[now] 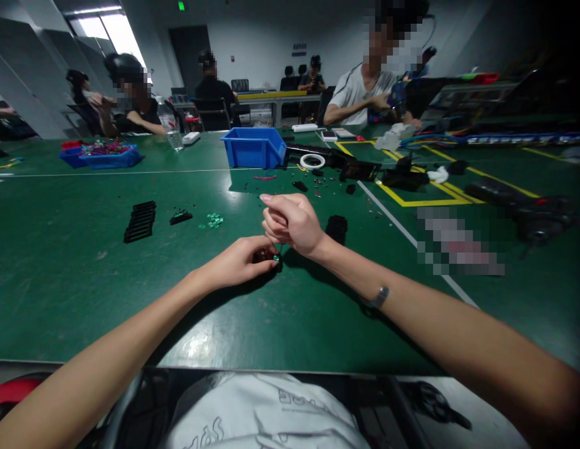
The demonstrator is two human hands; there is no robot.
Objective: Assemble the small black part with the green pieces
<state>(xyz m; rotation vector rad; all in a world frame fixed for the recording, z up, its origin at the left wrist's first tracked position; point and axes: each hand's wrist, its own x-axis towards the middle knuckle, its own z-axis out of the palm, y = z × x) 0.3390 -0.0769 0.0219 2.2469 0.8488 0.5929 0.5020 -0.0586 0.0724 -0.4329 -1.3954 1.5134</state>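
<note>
My left hand (246, 260) rests low over the green table, thumb and fingers pinched round a small green piece (276, 257) with a dark part beside it. Just above and to the right, my right hand (294, 223) is curled closed, its thumb on top. Something thin and dark seems to point down from it to the green piece, but what the fist holds is hidden. Left of my hands lie a pile of small green pieces (214, 220), a black part with tiny bits on it (181, 216) and a row of black strips (140, 221).
Black parts (337, 229) lie beyond my right wrist. A blue bin (255, 148) stands ahead, near a white ring (312, 161) and scattered screws. Blue trays (110, 157) and a bottle (169, 128) are far left. A black power tool (537, 215) lies right. Co-workers sit across the table.
</note>
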